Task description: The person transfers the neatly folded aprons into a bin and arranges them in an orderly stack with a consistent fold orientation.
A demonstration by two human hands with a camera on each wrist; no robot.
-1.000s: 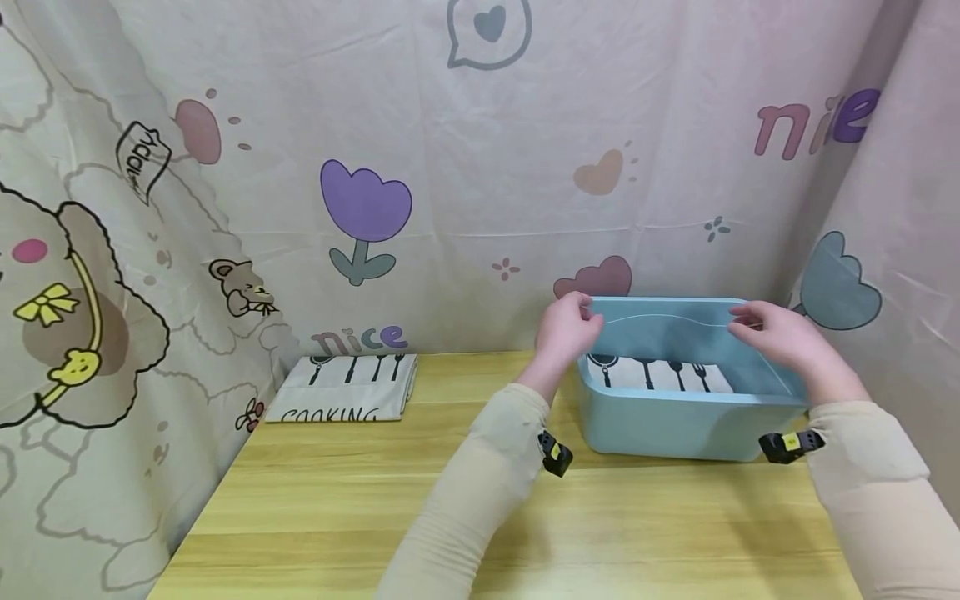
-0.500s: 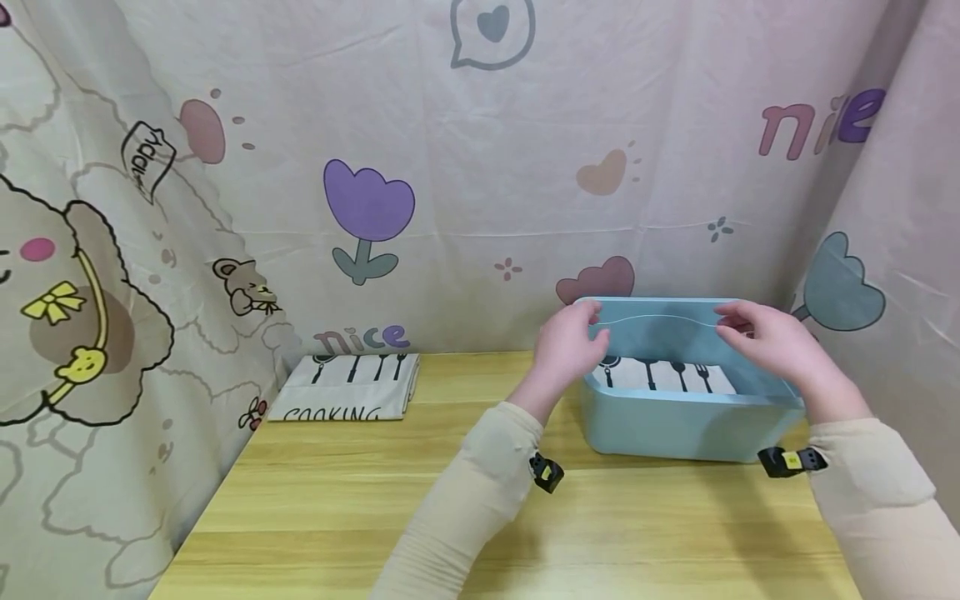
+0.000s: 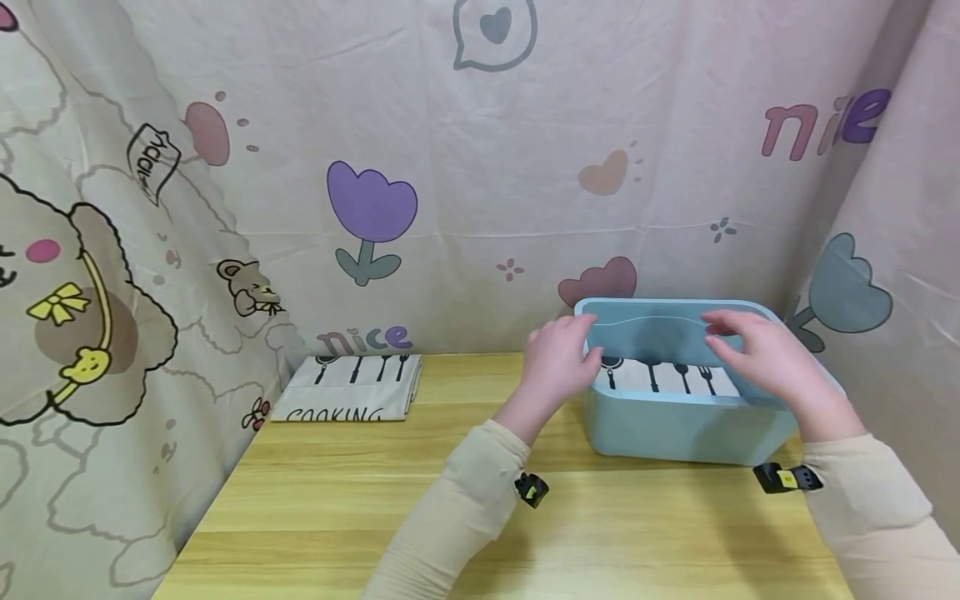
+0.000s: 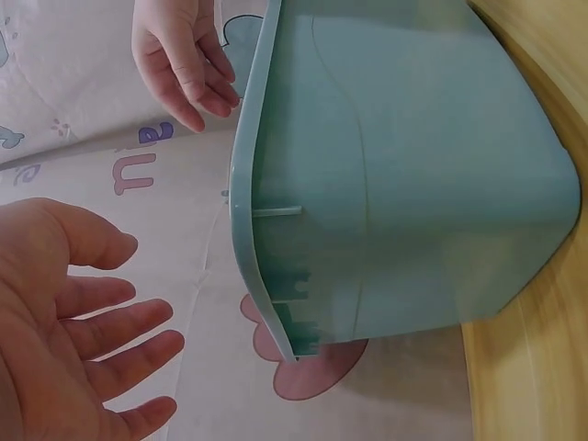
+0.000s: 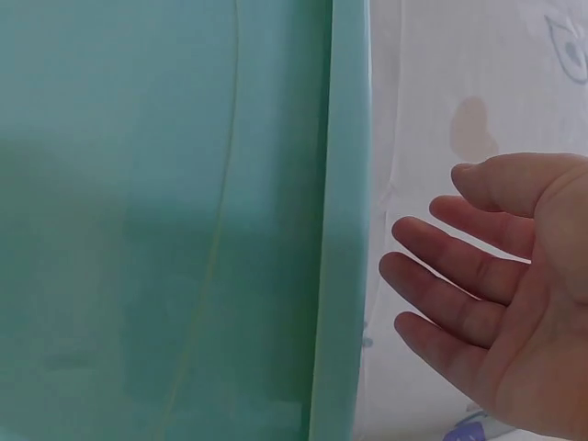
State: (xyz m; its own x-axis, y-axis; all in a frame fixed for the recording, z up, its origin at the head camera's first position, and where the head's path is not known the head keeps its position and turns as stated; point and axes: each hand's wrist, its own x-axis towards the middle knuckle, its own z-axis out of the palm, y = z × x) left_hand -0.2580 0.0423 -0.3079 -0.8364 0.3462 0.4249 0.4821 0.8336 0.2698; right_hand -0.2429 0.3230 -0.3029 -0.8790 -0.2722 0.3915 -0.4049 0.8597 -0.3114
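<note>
A light blue plastic box (image 3: 690, 433) stands on the right side of the table. Inside it lies a white folded cloth (image 3: 667, 377) printed with black kitchen utensils. My left hand (image 3: 558, 358) hovers at the box's left end, thumb and fingers spread and holding nothing. Over the right part of the box is my right hand (image 3: 776, 362), also holding nothing, its fingers loosely bent. In the left wrist view, the palm and spread fingers are apart from the box rim (image 4: 243, 175). The right wrist view shows fingers just beside the rim (image 5: 344, 220).
Another folded white cloth (image 3: 345, 392), with utensil prints and the word COOKING, lies at the table's back left. The wooden table (image 3: 337, 500) meets a patterned curtain (image 3: 480, 167) behind and at both sides. A thin pale line curves along the box wall.
Both hands have drawn slightly nearer to me, and the right one has shifted left. Thumbs and fingers have spread further apart. The box and both cloths have stayed in place.
</note>
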